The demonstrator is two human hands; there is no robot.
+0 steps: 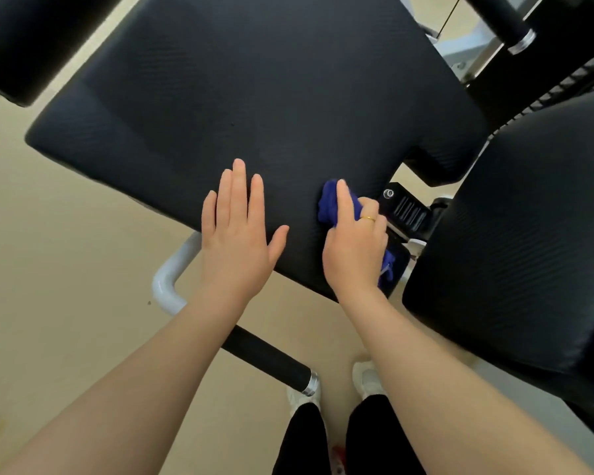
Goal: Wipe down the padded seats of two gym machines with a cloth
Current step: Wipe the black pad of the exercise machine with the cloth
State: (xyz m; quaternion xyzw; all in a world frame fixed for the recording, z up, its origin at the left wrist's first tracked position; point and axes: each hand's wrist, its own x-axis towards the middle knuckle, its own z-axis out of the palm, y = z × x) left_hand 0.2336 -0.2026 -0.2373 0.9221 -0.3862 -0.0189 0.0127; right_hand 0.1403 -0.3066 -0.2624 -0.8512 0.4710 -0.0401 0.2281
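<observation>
**Obs.: both hands on the first seat pad, cloth at its right edge**

No brand, label or legible writing is showing anywhere in this view; the small ridged black part (405,209) beside the pad is carrying a round metal fitting, but nothing on it is readable.

You are laying your left hand (235,231) flat on the near part of the large black seat pad (254,97), fingers straight and lightly spread, thumb out to the side. Your right hand (354,245) is gripping a bunched blue cloth (330,202), index finger stretched along its top, the other fingers curled around it; a gold ring (368,219) is sitting on one of them. The cloth is pressing against the pad near its right edge, and a bit of it is trailing out below your palm.

A second black seat pad (528,252) is standing just to the right, apart from the first. A white tube frame (170,275) with a black grip (268,356) is running under your left forearm. Your white shoes (367,377) are standing on the beige floor (66,269) below.
</observation>
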